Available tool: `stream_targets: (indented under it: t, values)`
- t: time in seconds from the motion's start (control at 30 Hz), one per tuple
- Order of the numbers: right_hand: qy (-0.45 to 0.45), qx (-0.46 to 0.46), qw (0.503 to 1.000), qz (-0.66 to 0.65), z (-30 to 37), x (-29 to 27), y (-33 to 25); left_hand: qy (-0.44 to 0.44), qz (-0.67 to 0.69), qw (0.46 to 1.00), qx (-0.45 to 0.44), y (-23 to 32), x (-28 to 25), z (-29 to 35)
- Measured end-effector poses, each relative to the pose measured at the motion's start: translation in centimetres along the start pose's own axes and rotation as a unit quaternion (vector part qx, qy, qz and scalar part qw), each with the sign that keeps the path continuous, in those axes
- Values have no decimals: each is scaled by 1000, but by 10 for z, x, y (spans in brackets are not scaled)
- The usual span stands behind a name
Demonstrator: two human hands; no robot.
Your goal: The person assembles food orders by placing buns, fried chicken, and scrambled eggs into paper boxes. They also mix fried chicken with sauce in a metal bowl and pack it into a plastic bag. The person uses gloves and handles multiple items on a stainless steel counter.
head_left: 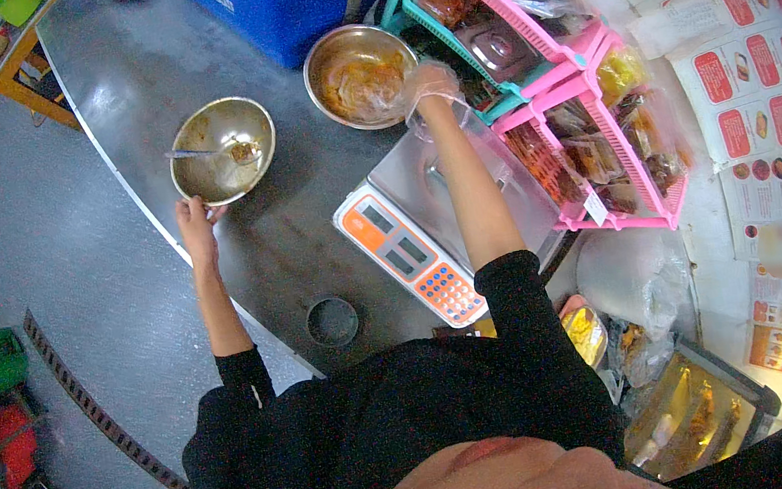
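Note:
Near the left side of the dark counter, a metal bowl (199, 177) holds a spoon (195, 153) and a little brown food. My left hand (196, 220) grips its near rim, fingers closed at the edge. Farther right stands a second metal bowl (321, 103), with an orange-brown, wet-looking mixture (362, 85) smeared over its inside. My right hand (431, 87), in a clear plastic glove, reaches to this bowl's right rim. Its fingers are blurred by the plastic, so what they hold cannot be made out. My right forearm passes above a white and orange digital scale (409, 252).
Pink and teal stacked racks (586, 129) full of packets stand close to the right hand. A blue box (259, 6) sits behind the bowls. On the near counter lies a small round dark dish (333, 322). A glass-sided case (683, 408) with food stands at lower right.

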State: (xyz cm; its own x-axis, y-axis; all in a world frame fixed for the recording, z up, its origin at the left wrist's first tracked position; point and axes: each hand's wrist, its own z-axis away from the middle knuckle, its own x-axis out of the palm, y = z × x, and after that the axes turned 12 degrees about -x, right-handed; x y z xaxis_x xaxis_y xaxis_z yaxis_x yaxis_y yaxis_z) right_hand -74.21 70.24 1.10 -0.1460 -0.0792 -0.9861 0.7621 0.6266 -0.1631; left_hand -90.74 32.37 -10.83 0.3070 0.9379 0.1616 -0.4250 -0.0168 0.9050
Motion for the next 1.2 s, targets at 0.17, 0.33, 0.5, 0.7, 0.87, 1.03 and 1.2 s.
stream_targets:
  t: [0.17,0.33,0.5,0.7,0.87,1.03,1.2]
  values:
    - [29,11,999,40,-14,24,2,-7,51,999,13,-11,7,-2]
    - [92,11,991,-93,-9,21,-10,60,-84,995,-19,-12,9,20]
    - [93,28,984,-151,4,8,-10,179,-91,978,59,-16,18,59]
    - [148,21,951,-271,32,-10,26,146,-114,974,133,17,46,107]
    - [179,-27,921,-344,103,-49,47,-124,-5,991,42,58,94,156]
    - [195,31,908,-370,233,-51,75,-324,-139,933,-68,72,119,213]
    - [173,57,937,-299,344,-21,131,-388,-165,900,-112,9,139,243]
